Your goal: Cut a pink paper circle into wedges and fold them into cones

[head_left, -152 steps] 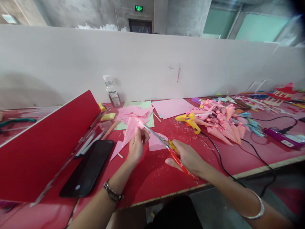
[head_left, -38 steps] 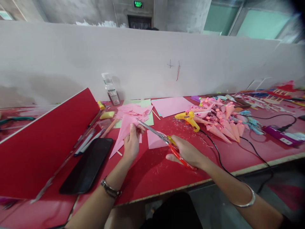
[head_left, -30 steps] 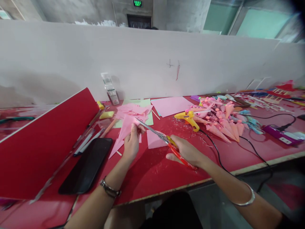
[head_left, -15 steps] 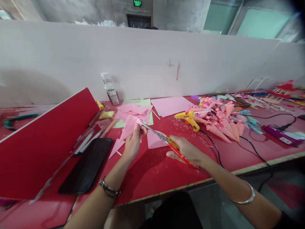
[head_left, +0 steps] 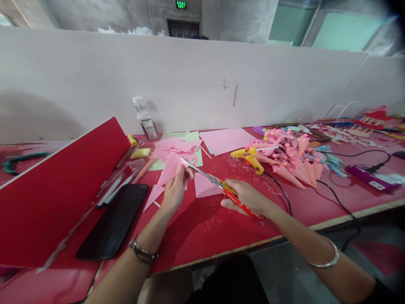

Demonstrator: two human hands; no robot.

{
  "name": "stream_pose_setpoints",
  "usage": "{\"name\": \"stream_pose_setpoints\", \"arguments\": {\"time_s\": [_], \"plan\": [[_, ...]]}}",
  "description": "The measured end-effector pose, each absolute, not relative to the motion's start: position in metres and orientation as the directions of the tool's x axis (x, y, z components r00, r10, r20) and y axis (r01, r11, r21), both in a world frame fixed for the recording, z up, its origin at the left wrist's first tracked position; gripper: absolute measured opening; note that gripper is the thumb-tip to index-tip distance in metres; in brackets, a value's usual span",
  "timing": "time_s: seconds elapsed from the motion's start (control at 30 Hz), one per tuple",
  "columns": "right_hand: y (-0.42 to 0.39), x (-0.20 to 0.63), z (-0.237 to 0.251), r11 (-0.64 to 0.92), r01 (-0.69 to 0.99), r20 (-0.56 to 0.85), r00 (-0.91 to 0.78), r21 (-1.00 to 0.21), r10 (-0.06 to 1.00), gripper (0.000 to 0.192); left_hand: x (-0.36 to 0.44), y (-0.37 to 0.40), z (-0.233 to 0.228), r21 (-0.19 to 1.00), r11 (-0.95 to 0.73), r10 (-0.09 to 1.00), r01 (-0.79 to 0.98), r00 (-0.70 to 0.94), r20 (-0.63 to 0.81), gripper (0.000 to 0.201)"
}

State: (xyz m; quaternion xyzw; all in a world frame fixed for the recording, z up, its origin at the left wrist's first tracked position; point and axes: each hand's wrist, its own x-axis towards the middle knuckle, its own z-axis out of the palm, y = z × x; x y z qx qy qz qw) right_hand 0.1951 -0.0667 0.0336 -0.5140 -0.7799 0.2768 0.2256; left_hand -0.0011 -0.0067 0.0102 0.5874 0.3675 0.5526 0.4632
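Observation:
My left hand pinches a pink paper piece and holds it up over the red table. My right hand grips red-and-yellow scissors. Their blades point up and left and reach the paper's right edge beside my left fingertips. A cut pink paper scrap lies flat under the scissors. More pink paper offcuts are heaped behind my left hand.
A black phone and several pens lie left of my left arm, beside a tilted red board. A yellow glue gun with a black cord, a pile of pink paper cones, a pink sheet and a purple power strip sit to the right.
Both hands stayed in place, with small shifts of the scissors along the pink paper's edge. The view drifted slightly.

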Motion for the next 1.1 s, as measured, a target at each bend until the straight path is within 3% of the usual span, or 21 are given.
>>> {"name": "stream_pose_setpoints", "arguments": {"time_s": [0.37,0.73,1.1], "plan": [[-0.063,0.192,0.036,0.301,0.680,0.032,-0.379,-0.668,0.925,0.033,-0.001,-0.008,0.011,0.942,-0.330,0.920,-0.058,0.202,0.335,0.042],[-0.061,0.189,0.038,0.337,0.664,0.088,-0.379,-0.667,0.921,0.032,-0.002,-0.012,0.008,0.964,-0.242,0.940,0.108,0.273,0.205,0.043],[-0.054,0.187,0.031,0.286,0.668,0.069,-0.332,-0.687,0.941,0.035,0.002,-0.009,0.010,0.966,-0.258,0.936,-0.010,0.246,0.252,0.042]]}}
